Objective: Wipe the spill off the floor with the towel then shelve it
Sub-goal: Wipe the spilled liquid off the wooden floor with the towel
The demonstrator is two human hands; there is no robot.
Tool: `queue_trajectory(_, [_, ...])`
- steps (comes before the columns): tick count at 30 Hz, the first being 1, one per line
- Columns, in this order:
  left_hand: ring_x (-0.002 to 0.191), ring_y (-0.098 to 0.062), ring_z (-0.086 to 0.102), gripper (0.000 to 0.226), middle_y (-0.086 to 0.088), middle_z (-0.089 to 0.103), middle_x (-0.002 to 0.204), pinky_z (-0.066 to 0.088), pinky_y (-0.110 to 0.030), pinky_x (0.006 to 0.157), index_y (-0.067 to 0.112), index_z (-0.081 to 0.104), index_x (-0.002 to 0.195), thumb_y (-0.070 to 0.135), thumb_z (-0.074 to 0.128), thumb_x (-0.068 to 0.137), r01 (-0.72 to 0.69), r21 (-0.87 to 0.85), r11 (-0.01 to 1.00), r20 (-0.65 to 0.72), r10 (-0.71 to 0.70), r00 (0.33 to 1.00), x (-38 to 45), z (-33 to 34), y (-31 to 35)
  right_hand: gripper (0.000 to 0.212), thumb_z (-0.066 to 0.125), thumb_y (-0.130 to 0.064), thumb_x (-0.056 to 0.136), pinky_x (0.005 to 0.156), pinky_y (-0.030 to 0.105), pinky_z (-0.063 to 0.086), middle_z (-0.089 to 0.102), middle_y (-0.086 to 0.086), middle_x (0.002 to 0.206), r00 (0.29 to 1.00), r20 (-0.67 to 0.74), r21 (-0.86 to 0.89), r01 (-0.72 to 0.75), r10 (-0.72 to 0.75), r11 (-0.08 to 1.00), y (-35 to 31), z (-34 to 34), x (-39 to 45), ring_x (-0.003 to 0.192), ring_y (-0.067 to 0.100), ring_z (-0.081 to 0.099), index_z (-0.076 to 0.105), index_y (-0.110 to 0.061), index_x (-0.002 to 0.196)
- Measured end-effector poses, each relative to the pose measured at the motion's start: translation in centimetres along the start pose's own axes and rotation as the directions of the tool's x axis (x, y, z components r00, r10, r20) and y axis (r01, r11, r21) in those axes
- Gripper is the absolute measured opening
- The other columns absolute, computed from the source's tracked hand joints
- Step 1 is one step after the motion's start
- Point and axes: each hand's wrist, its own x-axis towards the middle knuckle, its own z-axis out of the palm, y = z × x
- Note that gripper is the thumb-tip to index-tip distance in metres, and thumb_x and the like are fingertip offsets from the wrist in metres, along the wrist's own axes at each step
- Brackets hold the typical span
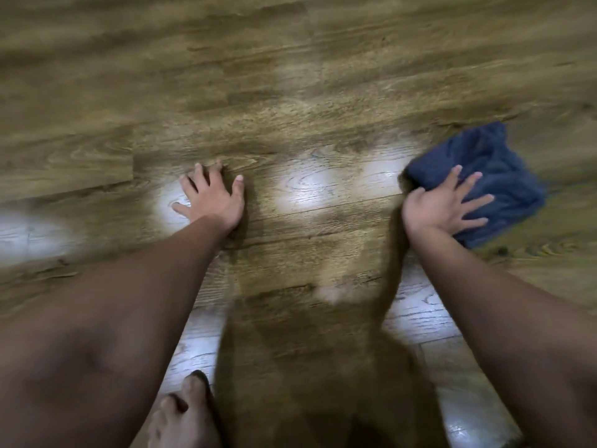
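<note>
A: Where is the towel [484, 179] sitting at this moment?

B: It is lying bunched on the wooden floor [290, 92], over on the right side of the view. It is dark blue and crumpled, not spread flat.

A: And which hand is on it?

B: The right hand [442, 205] is pressing down on its near left part. The grip there is apart: the fingers are lying straight and spread across the cloth, not curling round it.

A: What is the left hand [213, 197] doing?

B: It is resting flat on the bare floor, well apart from the towel, with the fingers splayed and holding nothing. It is looking as though it is bearing the person's weight, with the arm stretching straight out to it.

A: Is the spill showing?

B: I cannot tell. Pale shiny patches are gleaming on the boards between the two hands and near the left one, but whether they are wet or only reflected light is unclear. The view is blurring at the edges.

A: Anything else showing?

B: A bare foot [184, 412] is showing at the bottom edge, below the left arm.
</note>
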Motion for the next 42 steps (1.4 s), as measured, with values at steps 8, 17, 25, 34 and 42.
queue_trajectory(8, [0.150,-0.032,0.012,0.072,-0.007,0.022,0.163,0.007,-0.065,0.113,0.025,0.042,0.148,0.066,0.007,0.100,0.092,-0.179,0.980,0.019,-0.090,0.996,0.5,-2.4,1.0,0.084,0.061,-0.036,0.086,0.117,0.068,-0.001,-0.001,-0.001,0.169,0.886,0.153,-0.033,0.447,-0.437,0.894,-7.6,4.1,-13.4,0.152,0.043,-0.007,0.018,-0.031,0.158])
queue_trajectory(17, [0.150,-0.035,0.021,0.080,-0.007,0.034,0.160,0.001,-0.067,0.113,0.022,0.034,0.151,0.072,0.007,0.096,0.199,-0.237,0.951,-0.017,-0.209,0.978,1.7,-3.8,2.5,0.085,0.059,-0.038,0.089,0.118,0.065,-0.005,-0.008,-0.001,0.169,0.400,0.411,-0.057,0.908,-0.819,0.415,-4.7,5.1,-20.5,0.152,0.040,-0.014,0.011,-0.030,0.160])
queue_trajectory(25, [0.156,-0.023,0.005,0.067,-0.005,0.018,0.167,0.002,-0.070,0.113,0.013,0.041,0.146,0.059,0.019,0.103,-0.121,-0.026,0.992,-0.157,0.115,0.981,-1.3,-0.5,6.0,0.088,0.063,-0.036,0.082,0.123,0.057,0.002,0.009,-0.005,0.169,-0.054,0.445,-0.043,0.996,-0.894,-0.081,3.5,1.5,-11.0,0.155,0.032,-0.002,0.021,-0.030,0.159])
queue_trajectory(34, [0.156,-0.021,-0.004,0.068,0.000,0.008,0.169,0.001,-0.068,0.116,0.020,0.043,0.147,0.064,0.018,0.102,-0.356,-0.090,0.930,-0.008,0.357,0.934,-4.5,2.3,17.2,0.087,0.047,-0.032,0.068,0.122,0.050,0.017,0.023,-0.007,0.165,0.294,0.378,-0.176,0.954,-0.878,0.243,15.4,-6.1,2.0,0.153,0.028,0.017,0.035,-0.031,0.154])
queue_trajectory(42, [0.152,-0.030,-0.024,0.081,0.000,-0.023,0.167,-0.006,-0.076,0.112,0.032,0.012,0.160,0.061,0.048,0.094,-0.272,0.189,0.944,0.162,0.243,0.956,-5.3,4.1,15.2,0.087,0.046,-0.028,0.067,0.122,0.055,0.016,0.023,-0.009,0.165,0.775,0.175,-0.155,0.630,-0.607,0.761,21.7,-9.1,4.5,0.154,0.026,0.013,0.036,-0.033,0.153])
